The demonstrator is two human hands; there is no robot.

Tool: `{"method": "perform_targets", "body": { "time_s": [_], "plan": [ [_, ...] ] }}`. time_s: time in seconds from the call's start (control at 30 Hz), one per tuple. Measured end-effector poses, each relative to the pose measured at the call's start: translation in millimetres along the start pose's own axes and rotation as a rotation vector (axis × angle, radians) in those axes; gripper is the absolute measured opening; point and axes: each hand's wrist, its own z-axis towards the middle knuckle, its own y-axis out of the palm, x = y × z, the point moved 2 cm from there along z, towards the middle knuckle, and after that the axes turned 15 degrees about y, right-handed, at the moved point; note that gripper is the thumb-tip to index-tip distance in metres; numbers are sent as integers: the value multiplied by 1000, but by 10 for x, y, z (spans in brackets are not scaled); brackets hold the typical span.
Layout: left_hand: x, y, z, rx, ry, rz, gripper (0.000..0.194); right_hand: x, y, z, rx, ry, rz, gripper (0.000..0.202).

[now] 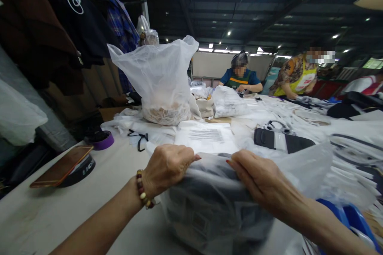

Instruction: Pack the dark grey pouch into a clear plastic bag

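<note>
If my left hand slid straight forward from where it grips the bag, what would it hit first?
Probably the printed sheet lying just past the left hand and the plastic-wrapped bundle; depth is hard to judge.

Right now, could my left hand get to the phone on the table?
Probably yes: the phone lies left of the left hand with bare table between, though the fingers are gripping the plastic bag.

Both hands are resting on top of a bagged bundle (pixel 209 203) lying at the near edge of the worktop (pixel 44 215), the left hand (pixel 167 167) beside the right hand (pixel 257 179). Behind the bundle, a printed sheet (pixel 206 135) is lying flat, and behind that an upright bag (pixel 161 83) is standing. To the left, a phone (pixel 61 166) is leaning on a tape roll (pixel 80 169). Two people (pixel 241 75) are working at the far end.
</note>
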Motion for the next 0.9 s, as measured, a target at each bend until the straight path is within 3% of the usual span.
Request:
{"method": "perform_targets", "body": {
  "time_s": [0.1,0.27,0.43,0.6,0.7,0.8,0.9],
  "plan": [
    [39,-246,183,4,-48,-82,36,-32,-228,20,-27,21,59,27],
    [75,-549,393,-159,-404,-547,43,-90,-515,51,0,53,121,31],
    [130,-497,266,-517,-697,-882,33,-40,-401,3,-327,141,158,40],
    [210,-480,191,-638,-810,-984,16,-71,-434,-57,-453,198,56,54],
    [208,-534,230,-633,-811,-966,14,-99,-517,-35,-473,193,3,61],
    [157,-561,268,-603,-776,-876,19,-109,-545,17,-502,219,-23,51],
    [104,-495,255,-664,-763,-841,21,-120,-474,77,-575,240,-73,34]
  ]
}}
